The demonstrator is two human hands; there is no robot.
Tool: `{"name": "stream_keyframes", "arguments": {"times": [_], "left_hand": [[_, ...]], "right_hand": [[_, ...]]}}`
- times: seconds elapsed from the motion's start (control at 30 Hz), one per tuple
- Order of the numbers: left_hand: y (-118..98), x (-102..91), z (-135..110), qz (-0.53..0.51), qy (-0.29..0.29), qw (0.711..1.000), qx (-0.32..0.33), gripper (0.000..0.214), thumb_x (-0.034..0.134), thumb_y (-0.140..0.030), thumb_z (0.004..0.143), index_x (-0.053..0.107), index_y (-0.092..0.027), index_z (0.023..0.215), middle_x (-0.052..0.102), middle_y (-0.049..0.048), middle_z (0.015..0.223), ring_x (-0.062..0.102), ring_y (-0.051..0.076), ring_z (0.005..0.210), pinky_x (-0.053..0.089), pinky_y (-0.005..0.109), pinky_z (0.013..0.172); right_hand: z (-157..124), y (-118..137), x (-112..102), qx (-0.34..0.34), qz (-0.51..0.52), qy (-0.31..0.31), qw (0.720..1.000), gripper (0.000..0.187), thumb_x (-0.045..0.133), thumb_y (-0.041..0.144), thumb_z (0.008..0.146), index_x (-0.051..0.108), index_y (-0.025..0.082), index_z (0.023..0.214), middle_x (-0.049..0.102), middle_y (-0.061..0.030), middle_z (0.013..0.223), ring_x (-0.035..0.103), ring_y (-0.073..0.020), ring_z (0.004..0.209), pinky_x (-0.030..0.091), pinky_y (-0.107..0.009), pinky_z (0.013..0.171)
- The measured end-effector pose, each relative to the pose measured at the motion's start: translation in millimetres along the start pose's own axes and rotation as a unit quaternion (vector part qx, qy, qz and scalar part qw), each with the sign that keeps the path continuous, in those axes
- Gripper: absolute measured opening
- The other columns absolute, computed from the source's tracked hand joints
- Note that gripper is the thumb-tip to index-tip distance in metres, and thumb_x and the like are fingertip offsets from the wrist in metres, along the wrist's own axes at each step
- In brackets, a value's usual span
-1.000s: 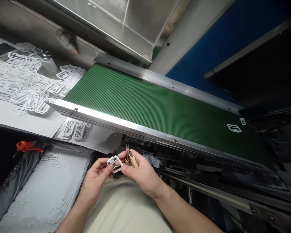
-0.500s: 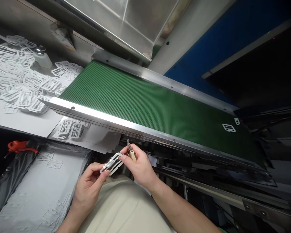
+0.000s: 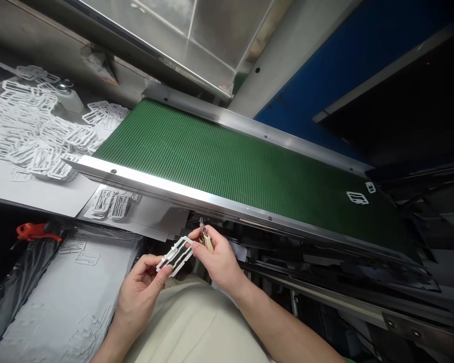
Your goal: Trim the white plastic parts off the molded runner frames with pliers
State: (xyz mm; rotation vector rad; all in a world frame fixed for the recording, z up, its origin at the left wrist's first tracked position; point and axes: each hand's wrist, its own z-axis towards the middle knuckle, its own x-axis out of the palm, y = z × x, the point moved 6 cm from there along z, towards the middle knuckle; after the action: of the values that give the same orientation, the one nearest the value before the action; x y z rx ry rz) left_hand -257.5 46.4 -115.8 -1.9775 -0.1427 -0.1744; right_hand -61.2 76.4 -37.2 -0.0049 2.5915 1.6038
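Observation:
A white plastic frame part [image 3: 175, 255] is held between both hands, low in the middle of the view. My left hand [image 3: 139, 295] pinches its lower end with thumb and fingers. My right hand [image 3: 215, 260] pinches its upper end and also grips small cutting pliers [image 3: 205, 237] with tan handles, their jaws pointing up. Both hands hover over my lap, just below the steel edge of the conveyor.
A green conveyor belt [image 3: 227, 166] with steel rails runs from upper left to right; two white parts [image 3: 357, 197] lie on it at the right. A heap of white parts [image 3: 34, 136] covers the table at left. A plastic-lined bin [image 3: 56, 297] with parts sits lower left, orange clip [image 3: 32, 231] beside it.
The white part has been turned from a folded-looking pose to lie flat and long between my hands. My hands shifted slightly left; the parts on the belt have hardly moved.

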Motion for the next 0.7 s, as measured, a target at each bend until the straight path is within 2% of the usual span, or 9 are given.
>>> {"name": "stream_keyframes", "arguments": {"times": [0.2,0.3,0.43,0.6,0.7], "left_hand": [[1.0,1.3,-2.6,0.011,0.001,1.0,0.001,0.042,0.094,-0.059,0.08,0.079,-0.021,0.091,0.07,0.0004,0.071,0.059,0.013,0.059,0.052,0.02,0.054],[0.5,1.2,-3.4,0.017,0.003,1.0,0.004,0.041,0.095,-0.058,0.079,0.08,-0.021,0.091,0.07,0.0007,0.074,0.056,0.011,0.06,0.05,0.019,0.054],[0.3,1.7,-3.7,0.017,0.008,1.0,-0.001,0.041,0.093,-0.06,0.08,0.079,-0.022,0.091,0.067,-0.0007,0.071,0.053,0.011,0.058,0.047,0.019,0.052],[1.6,0.5,-6.1,0.017,0.016,1.0,-0.015,0.042,0.093,-0.059,0.081,0.079,-0.021,0.093,0.068,-0.0003,0.071,0.053,0.011,0.057,0.045,0.019,0.05],[1.9,1.6,-6.4,0.016,0.021,0.999,-0.031,0.045,0.094,-0.061,0.079,0.08,-0.02,0.094,0.071,0.0017,0.074,0.058,0.013,0.062,0.051,0.021,0.055]], "right_hand": [[-2.3,1.4,-5.1,0.007,-0.043,-0.01,0.999,0.024,0.076,0.041,0.092,0.07,0.022,0.105,0.069,0.0007,0.094,0.061,-0.0178,0.087,0.049,-0.033,0.084],[0.5,3.3,-8.3,-0.011,-0.089,-0.01,0.996,0.019,0.073,0.041,0.096,0.069,0.022,0.097,0.065,0.0021,0.089,0.057,-0.0168,0.083,0.045,-0.032,0.08],[4.2,2.0,-10.4,-0.021,-0.064,-0.012,0.998,0.023,0.066,0.044,0.102,0.063,0.023,0.093,0.061,0.0032,0.085,0.053,-0.0156,0.079,0.043,-0.031,0.076],[0.6,5.1,-4.2,-0.008,-0.063,-0.001,0.998,0.02,0.075,0.04,0.095,0.069,0.023,0.102,0.067,0.0015,0.093,0.058,-0.0169,0.084,0.047,-0.032,0.081],[-1.1,7.6,-3.5,0.0,-0.049,-0.003,0.999,0.02,0.076,0.037,0.092,0.07,0.022,0.103,0.068,0.0009,0.096,0.061,-0.0173,0.087,0.048,-0.032,0.083]]}}
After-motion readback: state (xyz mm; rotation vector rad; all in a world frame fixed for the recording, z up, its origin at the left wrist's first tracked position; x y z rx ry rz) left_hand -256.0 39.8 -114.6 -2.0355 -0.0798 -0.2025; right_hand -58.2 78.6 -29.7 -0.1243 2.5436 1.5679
